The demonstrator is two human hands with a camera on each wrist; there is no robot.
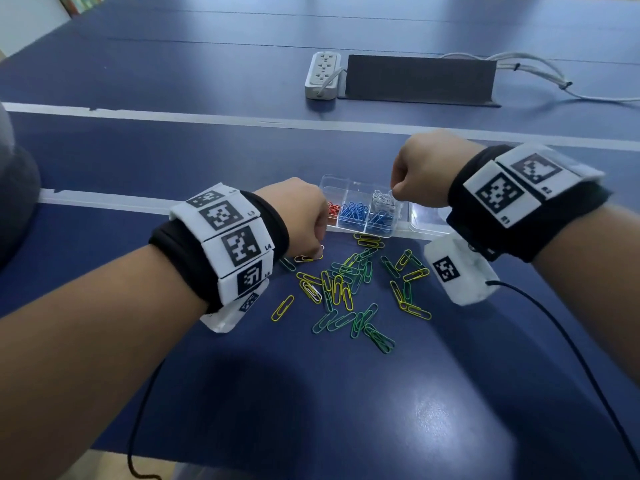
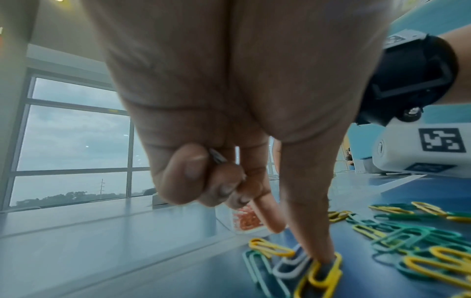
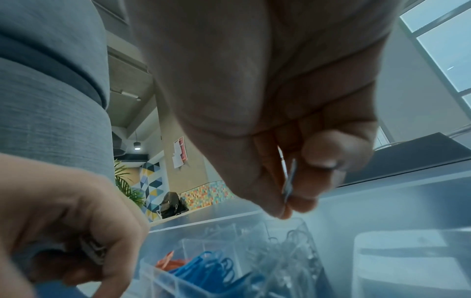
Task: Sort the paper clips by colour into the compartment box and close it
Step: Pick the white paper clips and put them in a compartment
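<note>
A clear compartment box (image 1: 398,209) lies open on the blue table, holding red clips (image 1: 333,209), blue clips (image 1: 353,213) and white clips (image 1: 382,199). My right hand (image 1: 396,194) hovers over the white compartment and pinches a white clip (image 3: 289,181) between thumb and forefinger. A loose pile of green and yellow clips (image 1: 349,289) lies in front of the box. My left hand (image 1: 311,252) reaches down at the pile's left edge. Its curled fingers hold white clips (image 2: 216,156), while one fingertip (image 2: 328,256) presses on a white clip (image 2: 293,264) beside a yellow one.
The box's clear lid (image 1: 429,216) lies open to the right. A white power strip (image 1: 322,76), a dark panel (image 1: 419,79) and cables (image 1: 540,69) sit at the back. White tape lines cross the table. A black cord (image 1: 554,327) trails from my right wrist.
</note>
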